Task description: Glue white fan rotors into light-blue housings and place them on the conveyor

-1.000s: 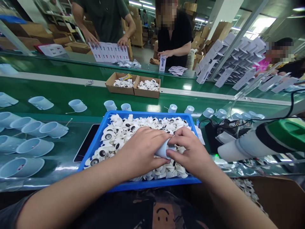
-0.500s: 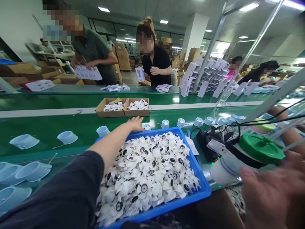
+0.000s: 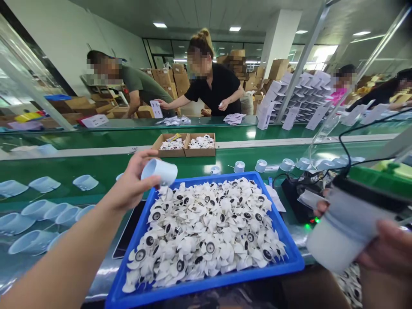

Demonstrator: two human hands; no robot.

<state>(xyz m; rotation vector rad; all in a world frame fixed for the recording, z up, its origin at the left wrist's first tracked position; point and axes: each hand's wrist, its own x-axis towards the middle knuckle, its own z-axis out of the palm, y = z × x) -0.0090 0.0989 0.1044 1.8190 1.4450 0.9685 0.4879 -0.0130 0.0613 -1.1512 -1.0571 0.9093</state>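
Observation:
My left hand [image 3: 133,182] is closed around a light blue cup-shaped plastic housing [image 3: 165,172], tilted on its side above the far left corner of a blue tray [image 3: 257,274]. Small white fan wheels [image 3: 199,231] with dark hubs fill that tray in a heap. At the right edge, my right hand [image 3: 386,253] wraps around a translucent bottle [image 3: 347,231] with a black band and a green lid [image 3: 380,180]. Some of its fingers show behind the bottle, which leans to one side.
More blue housings [image 3: 43,184] lie on the green conveyor [image 3: 106,167] and bench at left. Two cardboard boxes [image 3: 201,152] of white parts stand behind the tray. A black device [image 3: 291,201] with cables sits right of it. Co-workers [image 3: 219,90] stand across the line.
My left hand has drawn back leftward from the conveyor and now holds a blue housing. My right hand has closed on the bottle. Across the line, a co-worker has bent down.

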